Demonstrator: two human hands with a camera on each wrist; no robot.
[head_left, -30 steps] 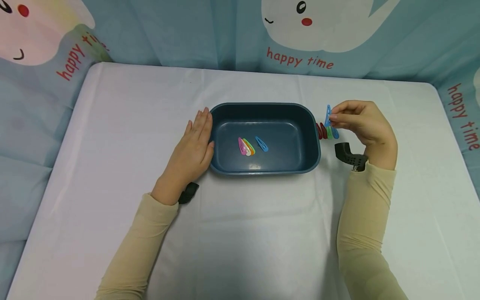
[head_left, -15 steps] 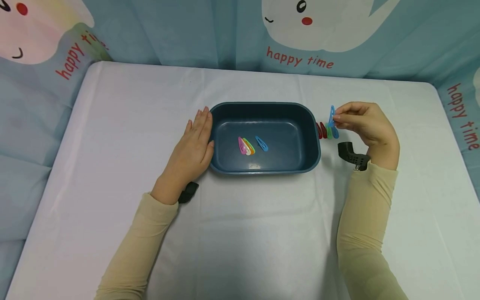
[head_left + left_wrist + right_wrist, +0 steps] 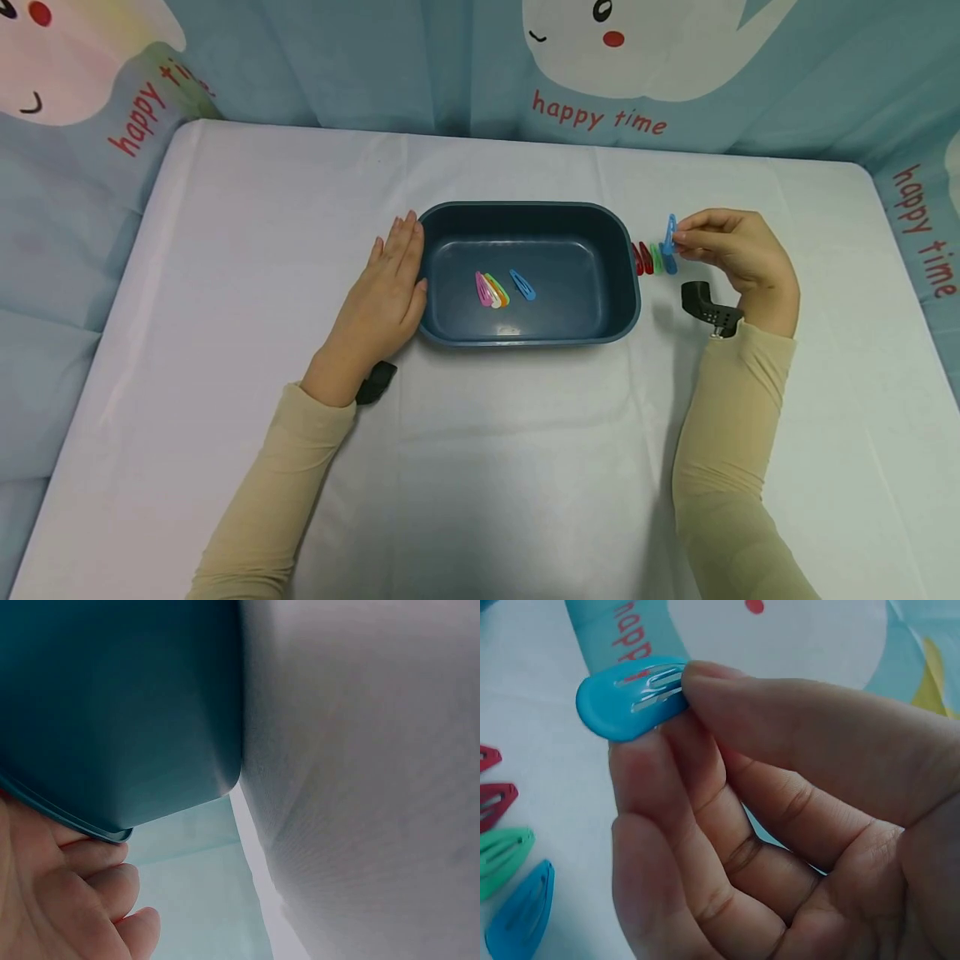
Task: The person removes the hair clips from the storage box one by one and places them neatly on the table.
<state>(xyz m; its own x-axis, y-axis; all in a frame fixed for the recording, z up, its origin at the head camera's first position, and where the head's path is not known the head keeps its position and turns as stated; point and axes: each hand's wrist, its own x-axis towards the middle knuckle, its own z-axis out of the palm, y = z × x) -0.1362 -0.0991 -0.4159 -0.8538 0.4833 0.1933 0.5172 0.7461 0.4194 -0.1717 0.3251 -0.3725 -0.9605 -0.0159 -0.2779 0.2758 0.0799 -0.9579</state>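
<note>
Blue, the hair clip [image 3: 670,236] pinched in the right hand [image 3: 742,250] is edging away from the tub [image 3: 573,287] — so remaining outside, near the other clips [image 3: 647,258] — while the straight-fingered left hand [image 3: 375,304] is touching the rim.

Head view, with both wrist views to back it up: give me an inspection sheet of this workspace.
Surface: white cloth with soft creases.
Job's things: dark blue basin holding an overlapping multicoloured cluster of clips and a separate blue clip; to its right, a row of clips on the cloth, showing red, green and blue.
Clutter: nothing seen.
Hands: left hand rests against the basin's left end; right hand pinches a held blue clip.
Cables: nothing seen.
Surroundings: pale blue curtain with cartoon prints and "happy time" lettering; black mounts at the wrists.
</note>
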